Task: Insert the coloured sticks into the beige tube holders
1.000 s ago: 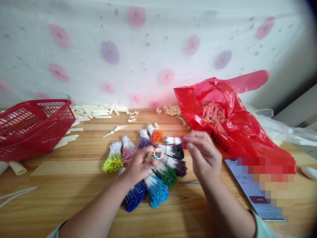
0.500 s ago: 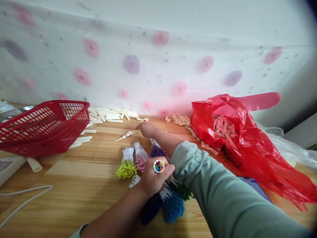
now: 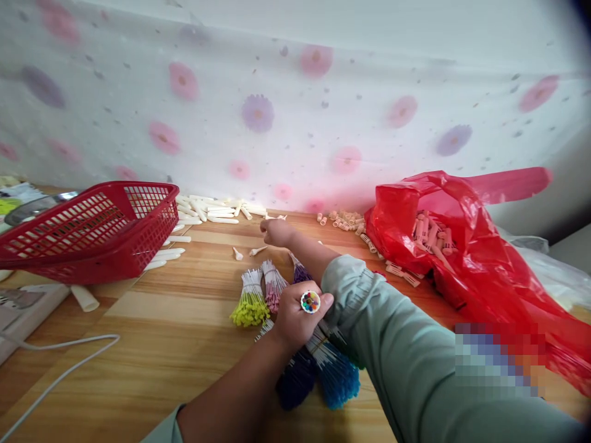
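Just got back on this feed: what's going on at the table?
The person's left hand grips a round, white-rimmed piece with multicoloured tips in its end. The right hand is extended across the wooden table, beyond two small white pointed pieces; whether it holds anything is unclear. Bundles of thin white stems with coloured tips lie around the left hand. A red plastic lattice basket stands to the left, a red plastic bag to the right.
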{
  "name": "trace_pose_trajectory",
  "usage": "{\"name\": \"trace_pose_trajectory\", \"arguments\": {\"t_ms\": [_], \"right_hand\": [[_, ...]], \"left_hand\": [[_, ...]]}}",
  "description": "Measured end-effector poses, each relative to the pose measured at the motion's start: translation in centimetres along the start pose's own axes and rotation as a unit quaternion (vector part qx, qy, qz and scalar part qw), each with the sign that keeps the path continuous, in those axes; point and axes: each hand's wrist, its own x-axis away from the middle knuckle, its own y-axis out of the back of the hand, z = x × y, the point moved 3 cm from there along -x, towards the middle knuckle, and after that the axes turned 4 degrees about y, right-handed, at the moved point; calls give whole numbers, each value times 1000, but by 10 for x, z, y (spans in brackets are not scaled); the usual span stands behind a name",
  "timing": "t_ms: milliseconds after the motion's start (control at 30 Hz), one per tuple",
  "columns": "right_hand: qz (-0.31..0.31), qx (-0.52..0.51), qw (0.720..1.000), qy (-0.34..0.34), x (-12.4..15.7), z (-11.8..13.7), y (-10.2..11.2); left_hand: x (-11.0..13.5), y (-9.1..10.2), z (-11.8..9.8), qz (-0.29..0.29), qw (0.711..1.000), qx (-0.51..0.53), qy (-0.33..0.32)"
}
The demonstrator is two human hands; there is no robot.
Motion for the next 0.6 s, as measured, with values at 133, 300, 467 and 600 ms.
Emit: {"name": "trace_pose_trajectory", "arguments": {"t_ms": [133,300,467,600], "right_hand": [[-109,-65,992,18,60,4,60],[-301,-319,889,134,206,21,101],[-391,-285,863,146,295,49,91],[-376,-233,882,161,300,65,83]], "left_hand": [[1,-3,-9,48,998,-10,-36],[2,-8,-12,84,994,-27,-57],[2,-15,-3,105,992,-62,-34],[2,-18,-1,125,989,-68,-31]]}}
